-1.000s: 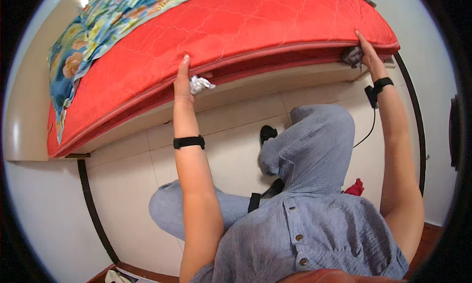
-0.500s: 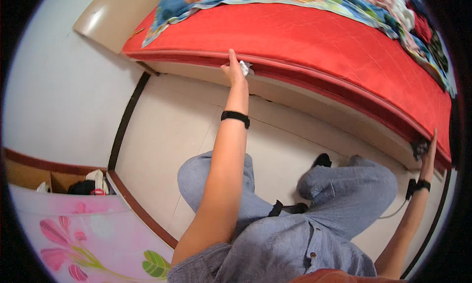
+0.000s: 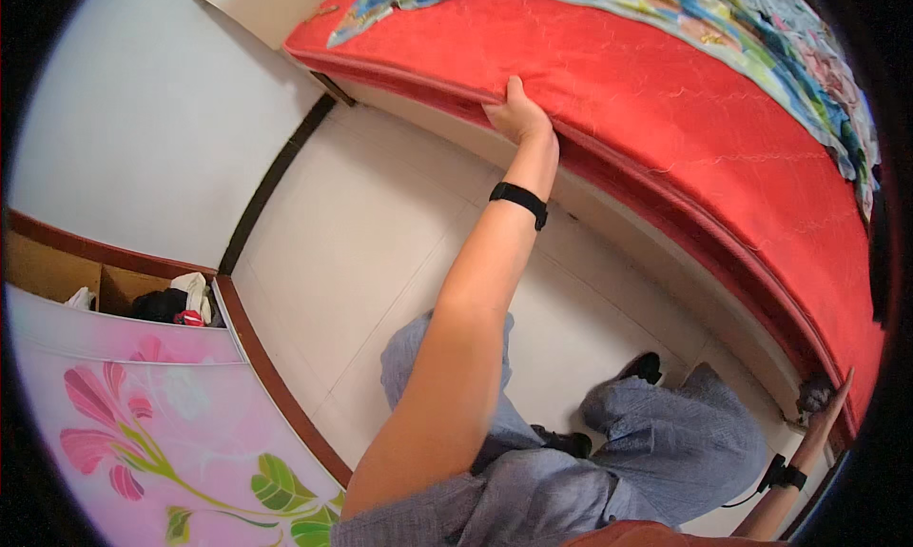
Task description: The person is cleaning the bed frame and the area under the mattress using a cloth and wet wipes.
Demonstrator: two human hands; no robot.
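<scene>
A red mattress [image 3: 647, 100] lies on a pale bed base [image 3: 666, 231] and runs across the upper right. My left hand [image 3: 521, 115] grips its front edge, the thumb over the top and the fingers curled beneath, partly hidden. Farther right, near the mattress corner, my right hand [image 3: 825, 421] grasps the same edge with its thumb upright against the side; its other fingers are mostly out of sight. A small dark grey crumpled thing [image 3: 815, 395] shows beside that hand, under the edge; what it is I cannot make out.
A patterned blue and yellow blanket [image 3: 656, 14] covers the mattress's far side. A pale headboard [image 3: 271, 5] stands at the upper left by a white wall [image 3: 143, 128]. At lower left, a cabinet with pink flower panels [image 3: 181, 423] has an open compartment of clothes [image 3: 176, 300]. Tiled floor [image 3: 380, 224] lies between.
The view has shifted, with the bed tilting down to the right. My left hand sits farther over the mattress edge, its wrist bent; the white thing beside it no longer shows. My right hand stays at the corner.
</scene>
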